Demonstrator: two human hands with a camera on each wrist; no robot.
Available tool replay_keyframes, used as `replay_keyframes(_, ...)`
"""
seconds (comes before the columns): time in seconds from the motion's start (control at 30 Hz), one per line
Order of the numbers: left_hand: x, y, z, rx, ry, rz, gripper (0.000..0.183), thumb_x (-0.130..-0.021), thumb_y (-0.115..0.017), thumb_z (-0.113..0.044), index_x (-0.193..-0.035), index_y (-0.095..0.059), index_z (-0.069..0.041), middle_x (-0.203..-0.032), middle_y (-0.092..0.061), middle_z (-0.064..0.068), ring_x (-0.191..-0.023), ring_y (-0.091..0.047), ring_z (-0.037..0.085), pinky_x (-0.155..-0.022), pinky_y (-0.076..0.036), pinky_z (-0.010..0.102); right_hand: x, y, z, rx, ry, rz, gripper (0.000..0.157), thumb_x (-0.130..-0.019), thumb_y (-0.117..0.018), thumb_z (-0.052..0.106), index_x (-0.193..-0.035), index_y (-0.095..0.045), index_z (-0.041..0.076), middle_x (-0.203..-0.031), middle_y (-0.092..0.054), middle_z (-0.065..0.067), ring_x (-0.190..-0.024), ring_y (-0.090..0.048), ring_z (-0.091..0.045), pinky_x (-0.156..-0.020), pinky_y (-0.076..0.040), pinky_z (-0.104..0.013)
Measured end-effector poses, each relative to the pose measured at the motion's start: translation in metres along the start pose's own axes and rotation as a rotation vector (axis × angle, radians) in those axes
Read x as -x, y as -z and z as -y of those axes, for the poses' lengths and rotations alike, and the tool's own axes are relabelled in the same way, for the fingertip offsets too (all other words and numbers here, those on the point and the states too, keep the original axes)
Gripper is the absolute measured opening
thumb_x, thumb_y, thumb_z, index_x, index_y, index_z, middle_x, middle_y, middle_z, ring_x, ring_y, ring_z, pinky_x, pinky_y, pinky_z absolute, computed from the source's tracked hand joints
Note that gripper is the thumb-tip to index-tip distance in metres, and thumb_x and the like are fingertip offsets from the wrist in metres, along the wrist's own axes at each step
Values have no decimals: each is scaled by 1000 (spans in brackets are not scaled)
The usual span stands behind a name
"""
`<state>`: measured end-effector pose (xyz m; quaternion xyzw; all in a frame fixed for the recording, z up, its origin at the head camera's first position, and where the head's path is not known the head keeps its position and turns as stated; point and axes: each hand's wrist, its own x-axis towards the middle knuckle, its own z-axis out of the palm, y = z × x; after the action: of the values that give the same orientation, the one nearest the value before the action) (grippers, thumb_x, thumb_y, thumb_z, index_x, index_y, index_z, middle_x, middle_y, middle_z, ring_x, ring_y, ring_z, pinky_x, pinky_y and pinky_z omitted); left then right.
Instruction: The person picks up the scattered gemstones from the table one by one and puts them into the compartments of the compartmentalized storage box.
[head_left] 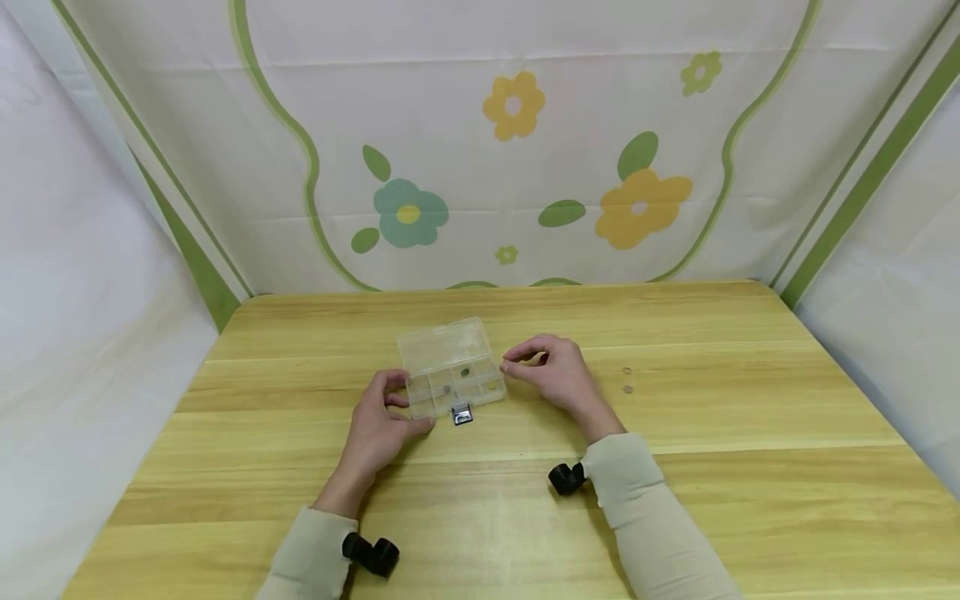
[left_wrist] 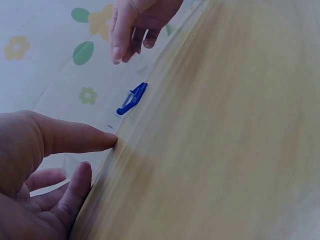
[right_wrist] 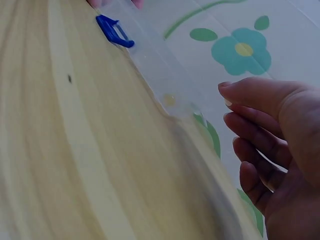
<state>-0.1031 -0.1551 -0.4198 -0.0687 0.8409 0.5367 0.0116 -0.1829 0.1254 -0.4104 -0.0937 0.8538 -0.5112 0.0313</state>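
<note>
At the far left hangs a white cloth (head_left: 97, 317), and nearer the front is a pale sleeve (head_left: 307, 550) with a small black camera (head_left: 372, 555) beside its cuff. The left hand (head_left: 377, 429) comes from that sleeve and holds the left end of a clear plastic box (head_left: 420, 390), thumb at the front corner and bent fingers along the side. The box sits near the middle of the worktop (head_left: 247, 450), its clear lid (head_left: 438, 346) folded back towards the flowered cloth (head_left: 450, 133) behind. Thin walls split the box into compartments. From left to right they carry a grey piece (head_left: 447, 389), a dark piece (head_left: 465, 372) and, by the right end, a yellowish piece (head_left: 492, 386); all are too small to identify. A latch (head_left: 461, 414), blue in both wrist views, juts from the front edge. Just beyond the box's right end is the right hand (head_left: 555, 373), thumb and forefinger tips brought together, the other fingers bent; whether anything is pinched there, I cannot tell. Another black camera (head_left: 566, 479) is at its cuff. Farther right, two small round pieces (head_left: 627, 389) lie near each other on the worktop, apart from the hand.
</note>
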Motion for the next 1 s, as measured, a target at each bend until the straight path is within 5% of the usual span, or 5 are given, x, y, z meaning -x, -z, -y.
replay_keyframes(0.63, -8, -2, -22, -98, 46, -4, 74, -73, -90, 4, -137, -53, -4, -140, -62, 20, -115, -64, 34, -85, -56, 38, 5, -34, 17, 34, 127, -17, 8, -92, -88, 23, -98, -85, 21, -104, -77, 5, -105, -58, -18, -89, -49, -36)
replay_keyframes(1.0, -8, 3, -24, -148, 45, 46, 70, -71, -90, 7, -128, -52, -2, -121, -69, 25, -106, -70, 34, -75, -56, 35, 13, -56, 25, 150, 222, -5, 8, -89, -90, 23, -95, -84, 23, -102, -76, 7, -109, -59, -18, -101, -49, -44)
